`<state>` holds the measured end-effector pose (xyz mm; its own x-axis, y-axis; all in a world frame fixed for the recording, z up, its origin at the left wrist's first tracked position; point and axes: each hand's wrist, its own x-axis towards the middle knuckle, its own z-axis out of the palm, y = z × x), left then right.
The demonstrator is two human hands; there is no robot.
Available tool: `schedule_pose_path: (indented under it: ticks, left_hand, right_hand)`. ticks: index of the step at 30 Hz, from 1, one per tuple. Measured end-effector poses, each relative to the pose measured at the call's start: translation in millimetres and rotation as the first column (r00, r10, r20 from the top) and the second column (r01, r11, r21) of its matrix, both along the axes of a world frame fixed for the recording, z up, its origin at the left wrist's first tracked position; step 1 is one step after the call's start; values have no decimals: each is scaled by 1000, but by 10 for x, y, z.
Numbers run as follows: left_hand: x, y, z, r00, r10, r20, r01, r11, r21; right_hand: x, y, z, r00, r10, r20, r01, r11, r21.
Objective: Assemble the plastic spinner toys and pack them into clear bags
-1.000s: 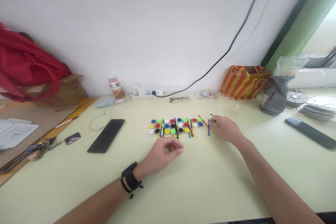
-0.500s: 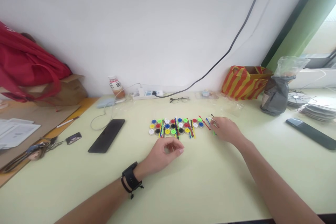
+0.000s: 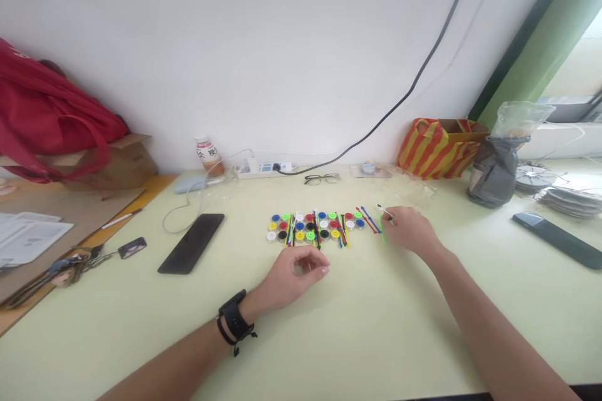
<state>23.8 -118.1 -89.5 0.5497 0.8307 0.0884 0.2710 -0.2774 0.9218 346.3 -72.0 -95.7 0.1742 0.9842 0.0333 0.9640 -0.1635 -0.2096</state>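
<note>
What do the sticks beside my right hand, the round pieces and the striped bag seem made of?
Sticks: probably plastic, being slim and evenly coloured; finish too small to judge. Round pieces: likely smooth plastic, with bright tops above clear-looking sides. Striped bag: thin sheet, perhaps plastic or paper; walls stand up, gloss unclear.

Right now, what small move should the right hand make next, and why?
The right hand might nudge the green stick alongside the blue stick: that one and the red stick slant side by side, and the green one shows right by the hand.
</note>
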Motion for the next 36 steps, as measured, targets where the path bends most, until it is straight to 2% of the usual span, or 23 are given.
schedule_pose_path:
  ticks: [7,17,19,22,25,31,36]
  left_hand:
    - [4,-5,8,1000,1,-2,-1,1000,-1]
    - [7,0,-6,1000,1,-9,-1,1000,6]
    - [3,-1,-14,1000,-2,-7,2,1000,7]
    - [3,1,-25,1000,-8,-9,8,1000,3]
    - [8,3,-26,1000,-13,-14,13,1000,3]
    - [10,-10,-18,1000,-17,-15,17,1000,9]
    - [7,-10,-20,1000,-12,-9,12,1000,10]
  right_hand:
    - [-42,14,-45,999,32,37,-31,999,-21]
    - [-136,17,-1,996,92,21,-93,995,42]
    - [-186,-17,19,987,154,-43,-150,985,84]
    - [-297,-64,23,940,310,-141,-287,944,160]
    - [-396,-85,-16,912,393,-120,-371,913,171]
    - [-453,-63,-99,918,395,-32,-387,911,143]
    - [-454,-56,-73,931,363,-45,-354,924,145]
